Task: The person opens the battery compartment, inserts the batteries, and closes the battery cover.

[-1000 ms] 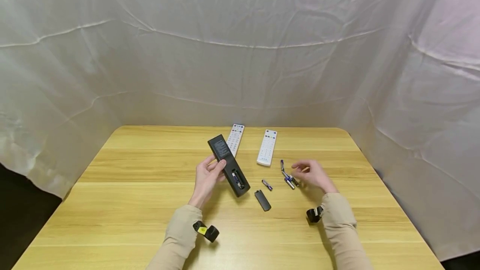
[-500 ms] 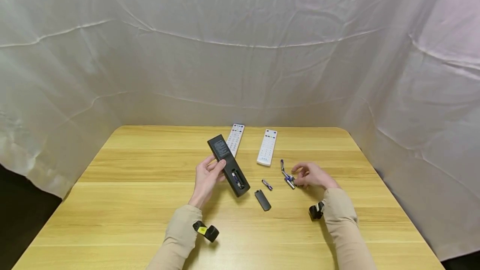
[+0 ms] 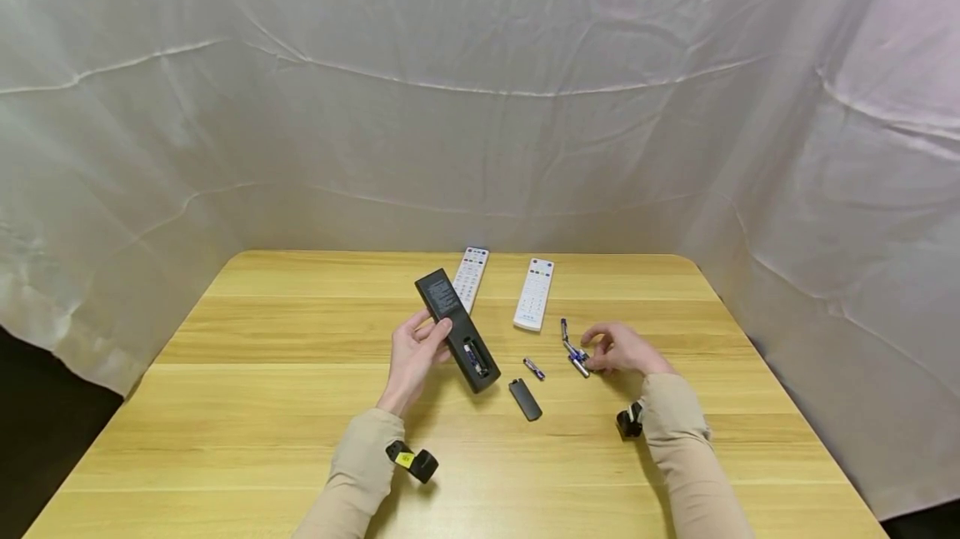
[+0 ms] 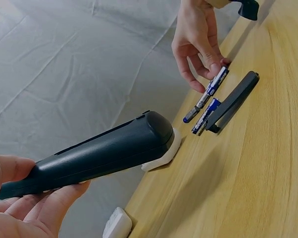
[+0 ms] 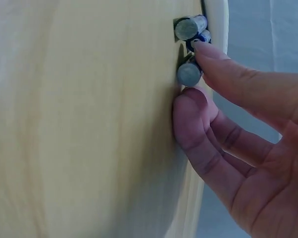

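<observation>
My left hand [image 3: 408,360] grips a black remote control [image 3: 448,303] over the table, its back up, thumb on top. One battery [image 3: 471,356] lies in its uncovered compartment, with an empty slot beside it. At the right, the thumb and index finger of my right hand [image 3: 628,349] pinch a battery [image 5: 189,74], seen end-on in the right wrist view. Right against it lie several blue-and-silver batteries [image 3: 578,365], partly behind the fingertips. Between the hands lie a single battery [image 3: 534,369] and the black battery cover [image 3: 525,400].
Two white remote controls lie buttons up toward the back: the left one [image 3: 472,268] partly behind the black remote, the right one [image 3: 534,295] beyond the batteries. Pale cloth [image 3: 480,147] hangs around the back and sides of the wooden table [image 3: 285,431].
My right hand has lowered its fingers onto the battery at the right of the cluster, which now hides behind them. The left hand and black remote control have stayed in place.
</observation>
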